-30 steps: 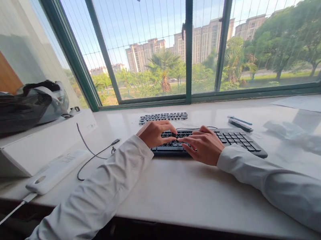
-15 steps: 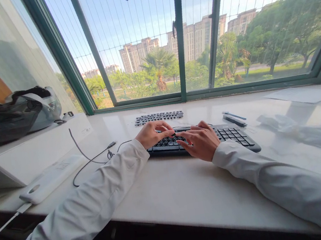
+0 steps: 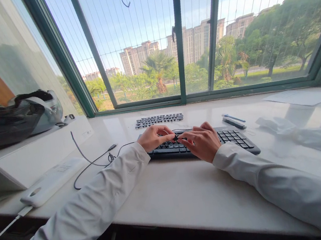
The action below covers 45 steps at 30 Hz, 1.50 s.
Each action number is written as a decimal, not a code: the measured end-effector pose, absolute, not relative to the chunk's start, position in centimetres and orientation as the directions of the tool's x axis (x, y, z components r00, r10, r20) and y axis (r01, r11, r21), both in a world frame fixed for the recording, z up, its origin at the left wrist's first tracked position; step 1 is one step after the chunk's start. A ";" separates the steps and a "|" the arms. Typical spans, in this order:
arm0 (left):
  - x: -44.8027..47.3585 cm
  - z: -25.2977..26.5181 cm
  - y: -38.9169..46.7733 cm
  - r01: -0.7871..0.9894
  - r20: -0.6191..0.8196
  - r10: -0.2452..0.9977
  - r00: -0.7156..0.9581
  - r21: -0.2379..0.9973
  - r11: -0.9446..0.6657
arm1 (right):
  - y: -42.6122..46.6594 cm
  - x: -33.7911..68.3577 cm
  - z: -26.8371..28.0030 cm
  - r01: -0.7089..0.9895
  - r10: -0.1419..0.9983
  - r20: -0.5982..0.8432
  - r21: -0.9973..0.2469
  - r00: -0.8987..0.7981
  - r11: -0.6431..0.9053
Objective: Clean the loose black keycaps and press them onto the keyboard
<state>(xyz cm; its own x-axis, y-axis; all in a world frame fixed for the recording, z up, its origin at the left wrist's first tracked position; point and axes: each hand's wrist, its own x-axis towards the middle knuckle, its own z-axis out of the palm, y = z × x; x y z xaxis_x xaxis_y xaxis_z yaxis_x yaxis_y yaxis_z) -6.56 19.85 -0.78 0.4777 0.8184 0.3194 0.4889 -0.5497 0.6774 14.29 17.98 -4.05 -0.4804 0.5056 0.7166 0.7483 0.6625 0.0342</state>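
Observation:
A black keyboard point(image 3: 172, 154) lies on the white sill top, its number pad showing to the right of my hands. Over its middle, a small black keycap point(image 3: 175, 138) sits between the fingertips of both hands. My left hand point(image 3: 154, 137) pinches it from the left. From the right, my right hand point(image 3: 203, 142) has its thumb and forefinger closed on the same keycap. Both hands cover part of the keys beneath. Behind the keyboard, several loose keycaps point(image 3: 159, 119) are laid out in rows.
Right of the keyboard lie a dark pen-like tool point(image 3: 234, 121), a crumpled clear plastic bag point(image 3: 305, 131) and a white sheet point(image 3: 301, 97). On the left are a black cable point(image 3: 94, 163), a white power bank point(image 3: 51, 182) and a white box point(image 3: 32, 156) bearing a dark bag point(image 3: 11, 119).
The right thumb has come up to the keycap, which shows more plainly between both hands' fingertips. The whole view has shifted slightly down; the keyboard stays in place.

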 end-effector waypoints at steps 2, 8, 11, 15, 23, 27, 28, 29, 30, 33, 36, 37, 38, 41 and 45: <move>-6.5 -0.7 19.8 0.495 0.346 0.803 0.486 0.648 -0.578 | 18.0 14.2 -4.2 0.741 0.501 0.711 0.042 -0.493 0.670; -6.5 -0.5 19.6 0.509 0.381 0.771 0.510 0.589 -0.628 | 17.9 14.1 -4.1 0.739 0.508 0.706 0.032 -0.493 0.673; -6.4 -0.6 19.5 0.521 0.402 0.762 0.507 0.561 -0.643 | 18.0 14.2 -4.0 0.758 0.538 0.708 -0.006 -0.457 0.652; -6.4 -0.8 19.4 0.510 0.413 0.730 0.545 0.528 -0.680 | 18.2 14.4 -4.1 0.763 0.553 0.699 -0.016 -0.454 0.646; -6.5 -1.2 19.9 0.474 0.429 0.722 0.542 0.553 -0.685 | 18.2 14.5 -4.2 0.727 0.526 0.697 -0.011 -0.487 0.687; -6.4 -1.4 20.0 0.486 0.435 0.730 0.526 0.551 -0.679 | 18.1 14.5 -4.2 0.721 0.515 0.703 -0.004 -0.491 0.693; -6.4 -1.4 19.9 0.493 0.443 0.732 0.518 0.545 -0.678 | 18.1 14.5 -4.2 0.727 0.519 0.703 -0.005 -0.486 0.687; -6.4 -1.3 19.7 0.499 0.449 0.732 0.512 0.538 -0.679 | 18.1 14.5 -4.2 0.734 0.524 0.703 -0.005 -0.481 0.679; -6.4 -1.3 19.6 0.506 0.453 0.733 0.508 0.531 -0.680 | 18.1 14.5 -4.2 0.740 0.528 0.703 -0.005 -0.476 0.672; -6.3 -1.0 19.1 0.518 0.455 0.732 0.508 0.517 -0.681 | 18.2 14.5 -4.2 0.757 0.536 0.710 -0.008 -0.456 0.653; -6.2 -1.1 19.1 0.496 0.469 0.714 0.520 0.515 -0.699 | 18.3 14.6 -4.3 0.764 0.548 0.712 -0.025 -0.439 0.645; -6.2 -1.1 19.2 0.483 0.475 0.704 0.528 0.514 -0.709 | 18.4 14.6 -4.3 0.764 0.551 0.712 -0.031 -0.436 0.644; -6.2 -1.2 19.2 0.475 0.478 0.697 0.535 0.512 -0.716 | 18.4 14.6 -4.3 0.762 0.552 0.710 -0.035 -0.437 0.647; -6.2 -1.4 19.5 0.476 0.468 0.698 0.542 0.514 -0.714 | 18.5 14.7 -4.4 0.746 0.544 0.708 -0.036 -0.450 0.665; -6.2 -1.4 19.4 0.495 0.462 0.712 0.529 0.514 -0.701 | 18.4 14.8 -4.3 0.728 0.536 0.713 -0.052 -0.452 0.684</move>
